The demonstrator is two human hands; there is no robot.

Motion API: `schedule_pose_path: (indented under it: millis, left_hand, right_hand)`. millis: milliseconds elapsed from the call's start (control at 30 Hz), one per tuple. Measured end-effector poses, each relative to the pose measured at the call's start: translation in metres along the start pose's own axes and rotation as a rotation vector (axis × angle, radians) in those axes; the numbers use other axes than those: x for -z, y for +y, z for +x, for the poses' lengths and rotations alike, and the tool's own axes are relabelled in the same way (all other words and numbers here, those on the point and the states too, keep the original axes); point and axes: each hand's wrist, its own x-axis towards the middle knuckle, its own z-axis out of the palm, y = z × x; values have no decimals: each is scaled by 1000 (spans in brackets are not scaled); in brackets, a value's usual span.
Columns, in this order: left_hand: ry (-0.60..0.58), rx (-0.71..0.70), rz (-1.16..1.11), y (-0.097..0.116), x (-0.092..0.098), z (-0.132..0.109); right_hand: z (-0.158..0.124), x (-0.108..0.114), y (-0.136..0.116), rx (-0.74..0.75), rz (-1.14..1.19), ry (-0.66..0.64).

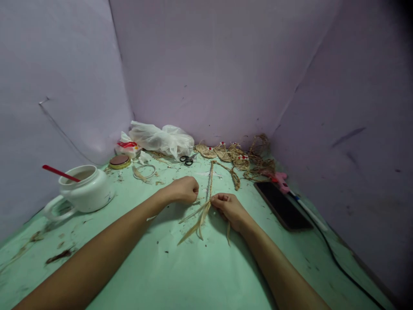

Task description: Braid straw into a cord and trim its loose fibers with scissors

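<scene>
The right grip pinches the fibre braid where its near ends splay; the left grip, clenched with contents hidden, sits left of the braid.

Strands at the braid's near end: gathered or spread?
Spread: several pale strands fan apart over the green tabletop, beside the right hand.

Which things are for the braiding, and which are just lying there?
Seem part of it:
braided cord
pale strips at its end, by the right hand
perhaps the scissors

Seem just lying about:
white mug with red stick
phone
plastic bag
</scene>
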Motion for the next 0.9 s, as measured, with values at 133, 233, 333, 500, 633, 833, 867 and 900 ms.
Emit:
schedule_pose_path:
  millis: [133, 233, 333, 500, 633, 833, 867, 900]
  left_hand:
    - [-101, 85, -166, 4, -6, 1]
    - [-190, 134, -309, 5, -8, 2]
    - [-221, 172, -431, 7, -8, 2]
    - [-215, 226, -548, 7, -11, 4]
    - [-208, 254, -580, 6, -13, 6]
    - [-218, 270, -613, 6, -16, 7]
    - [-221, 271, -622, 6, -17, 7]
    - [-223, 273, -633, 5, -17, 7]
  right_hand:
    - [0, 0, 0, 3, 0, -7]
    - [0, 1, 0, 8, 1, -14]
    - [1, 1, 0, 12, 5, -15]
    - [2, 1, 0, 11, 14, -10]
    - [2, 1, 1, 14, 21, -3]
    - [3, 1, 2, 24, 23, -5]
    - [3, 1, 2, 25, 24, -7]
    - [3, 1, 1, 25, 25, -8]
